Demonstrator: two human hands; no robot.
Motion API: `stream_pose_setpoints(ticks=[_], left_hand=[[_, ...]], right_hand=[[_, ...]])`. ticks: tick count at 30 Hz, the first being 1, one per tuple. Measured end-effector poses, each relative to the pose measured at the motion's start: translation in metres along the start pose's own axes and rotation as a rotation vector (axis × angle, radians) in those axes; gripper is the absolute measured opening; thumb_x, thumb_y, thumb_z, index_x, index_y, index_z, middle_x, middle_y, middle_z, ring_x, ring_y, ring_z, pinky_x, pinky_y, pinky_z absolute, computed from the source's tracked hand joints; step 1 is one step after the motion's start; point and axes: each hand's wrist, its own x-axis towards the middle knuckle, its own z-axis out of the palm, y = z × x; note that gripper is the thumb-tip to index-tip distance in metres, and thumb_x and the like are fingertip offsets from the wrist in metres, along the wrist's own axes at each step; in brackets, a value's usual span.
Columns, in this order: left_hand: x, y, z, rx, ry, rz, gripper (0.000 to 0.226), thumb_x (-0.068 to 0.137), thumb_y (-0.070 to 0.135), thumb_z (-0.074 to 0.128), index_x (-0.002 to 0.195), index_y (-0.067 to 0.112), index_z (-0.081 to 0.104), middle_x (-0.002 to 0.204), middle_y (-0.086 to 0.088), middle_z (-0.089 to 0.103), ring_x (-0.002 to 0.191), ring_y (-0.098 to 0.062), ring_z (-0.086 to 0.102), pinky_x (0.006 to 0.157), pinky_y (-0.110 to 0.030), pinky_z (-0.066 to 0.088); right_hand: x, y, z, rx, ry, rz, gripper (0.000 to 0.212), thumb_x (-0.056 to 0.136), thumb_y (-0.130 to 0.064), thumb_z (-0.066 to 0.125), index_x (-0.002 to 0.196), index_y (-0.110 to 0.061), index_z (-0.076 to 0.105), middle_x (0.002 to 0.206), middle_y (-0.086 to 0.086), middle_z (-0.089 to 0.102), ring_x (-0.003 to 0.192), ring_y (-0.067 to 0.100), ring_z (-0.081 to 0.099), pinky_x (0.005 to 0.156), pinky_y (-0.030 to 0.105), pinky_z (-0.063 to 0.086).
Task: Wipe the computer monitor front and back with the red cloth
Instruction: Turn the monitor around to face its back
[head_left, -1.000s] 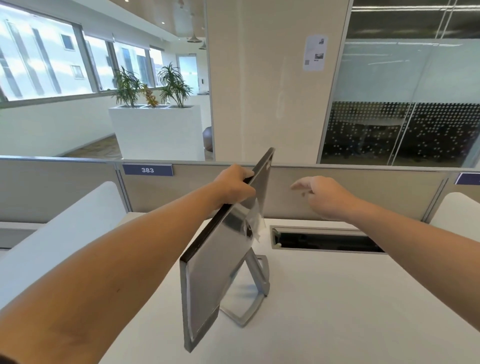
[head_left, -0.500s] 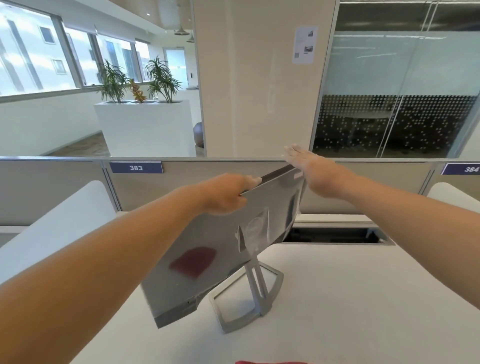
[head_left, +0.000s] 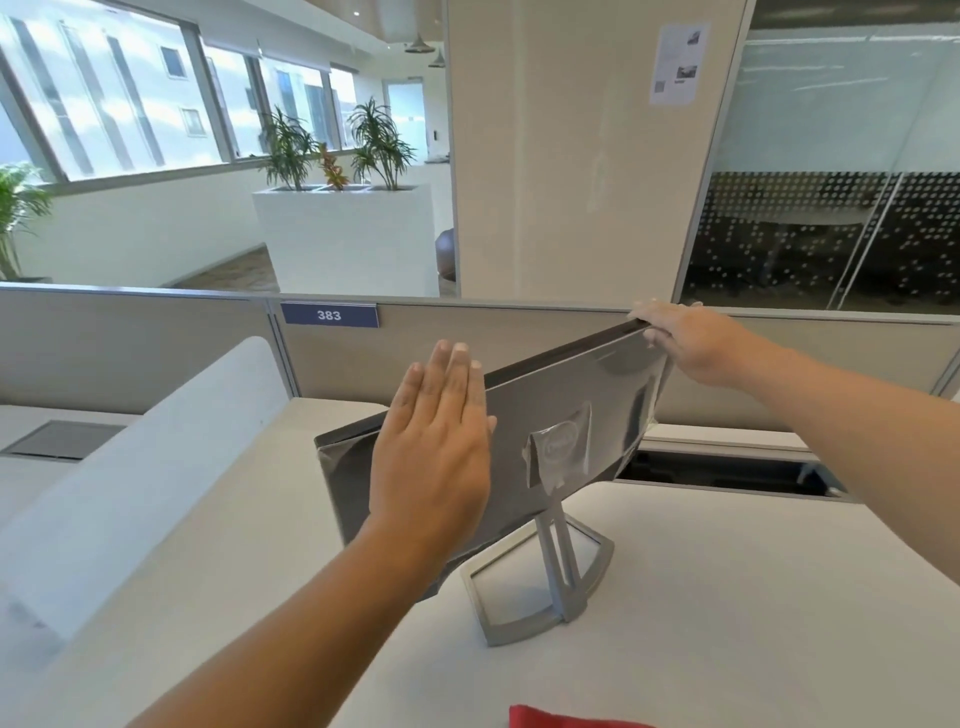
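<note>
A grey computer monitor (head_left: 566, 421) stands on a silver stand (head_left: 540, 592) on the white desk, its glossy back turned toward me. My left hand (head_left: 431, 441) lies flat and open against the left part of that back, fingers together and pointing up. At the monitor's top right corner, my right hand (head_left: 680, 343) grips the edge. The red cloth (head_left: 561, 719) lies on the desk at the bottom edge of the view, mostly cut off, and neither hand touches it.
A beige partition (head_left: 156, 343) with a "383" label (head_left: 329, 315) runs behind the desk (head_left: 727, 597). An open cable slot (head_left: 727, 470) sits behind the monitor at right. A white rounded divider (head_left: 130, 478) borders the desk's left side.
The monitor has swung round on its stand so its back faces me. My left hand left the top edge and now lies flat on the back; my right hand took the top right corner.
</note>
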Motion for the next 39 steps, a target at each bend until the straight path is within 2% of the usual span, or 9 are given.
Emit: stream_pose_setpoints(ticks=[4, 12, 17, 20, 25, 29, 32, 36, 39], left_hand=[[0.009, -0.002, 0.002, 0.007, 0.016, -0.008, 0.052, 0.105, 0.027, 0.024, 0.146, 0.001, 0.040, 0.154, -0.016, 0.037, 0.148, -0.028, 0.025, 0.120, -0.041, 0.012], [0.032, -0.015, 0.006, -0.106, -0.004, -0.055, 0.044, 0.106, 0.015, 0.034, 0.150, 0.013, 0.038, 0.159, -0.005, 0.032, 0.151, -0.019, 0.018, 0.121, -0.032, 0.004], [0.045, -0.012, -0.007, -0.255, -0.034, -0.172, 0.036, 0.106, 0.013, 0.038, 0.140, 0.013, 0.050, 0.154, -0.005, 0.041, 0.145, -0.023, 0.033, 0.117, -0.034, 0.026], [0.059, -0.016, -0.008, -0.286, -0.125, -0.219, 0.030, 0.106, 0.018, 0.038, 0.128, 0.013, 0.058, 0.140, -0.008, 0.053, 0.126, -0.029, 0.051, 0.097, -0.044, 0.047], [0.087, -0.031, 0.007, -0.321, -0.174, -0.213, 0.030, 0.106, 0.018, 0.038, 0.118, 0.013, 0.065, 0.129, -0.011, 0.061, 0.104, -0.033, 0.059, 0.084, -0.049, 0.052], [0.100, -0.034, 0.017, -0.391, -0.161, -0.195, 0.029, 0.105, 0.018, 0.042, 0.118, 0.014, 0.068, 0.124, -0.012, 0.065, 0.098, -0.033, 0.061, 0.080, -0.042, 0.050], [0.101, -0.038, 0.022, -0.423, -0.156, -0.191, 0.030, 0.105, 0.021, 0.042, 0.121, 0.013, 0.066, 0.129, -0.012, 0.064, 0.106, -0.035, 0.060, 0.088, -0.045, 0.051], [0.096, -0.041, 0.033, -0.418, -0.109, -0.143, 0.031, 0.106, 0.020, 0.040, 0.122, 0.010, 0.064, 0.133, -0.007, 0.062, 0.123, -0.034, 0.054, 0.099, -0.044, 0.045], [0.086, -0.040, 0.046, -0.431, -0.008, -0.100, 0.036, 0.106, 0.016, 0.038, 0.134, 0.010, 0.058, 0.145, -0.005, 0.053, 0.138, -0.026, 0.043, 0.117, -0.037, 0.026]], right_hand=[[-0.004, 0.006, 0.005, -0.017, 0.147, -0.034, 0.020, 0.102, -0.014, 0.047, 0.110, -0.005, 0.062, 0.105, 0.011, 0.063, 0.100, 0.031, 0.056, 0.085, 0.041, 0.041], [-0.019, 0.022, 0.013, 0.006, 0.316, -0.051, 0.020, 0.100, -0.016, 0.054, 0.113, -0.007, 0.066, 0.109, 0.006, 0.061, 0.098, 0.017, 0.051, 0.085, 0.028, 0.034], [-0.025, 0.026, 0.013, 0.008, 0.365, -0.068, 0.017, 0.098, -0.015, 0.056, 0.109, -0.007, 0.068, 0.100, -0.003, 0.056, 0.095, 0.022, 0.055, 0.086, 0.039, 0.048], [-0.032, 0.025, 0.012, 0.023, 0.392, -0.069, 0.016, 0.098, -0.015, 0.058, 0.105, -0.006, 0.069, 0.098, -0.004, 0.056, 0.097, 0.022, 0.053, 0.085, 0.040, 0.048], [-0.046, 0.025, 0.021, 0.013, 0.519, -0.061, 0.014, 0.097, -0.015, 0.059, 0.099, -0.004, 0.069, 0.093, 0.004, 0.061, 0.094, 0.025, 0.052, 0.083, 0.032, 0.038], [-0.055, 0.024, 0.028, -0.030, 0.607, -0.060, 0.014, 0.096, -0.015, 0.062, 0.096, -0.004, 0.070, 0.089, 0.010, 0.063, 0.091, 0.028, 0.053, 0.082, 0.043, 0.045], [-0.056, 0.023, 0.027, -0.019, 0.618, -0.047, 0.021, 0.097, -0.022, 0.057, 0.099, -0.007, 0.071, 0.094, 0.009, 0.067, 0.094, 0.029, 0.056, 0.084, 0.045, 0.047], [-0.058, 0.023, 0.024, -0.036, 0.633, 0.046, 0.032, 0.103, -0.020, 0.048, 0.126, -0.006, 0.065, 0.135, 0.010, 0.061, 0.127, 0.030, 0.052, 0.104, 0.043, 0.043], [-0.068, 0.022, 0.034, -0.140, 0.634, 0.105, 0.043, 0.106, -0.026, 0.036, 0.137, -0.004, 0.055, 0.145, 0.014, 0.052, 0.137, 0.032, 0.043, 0.114, 0.046, 0.033]])
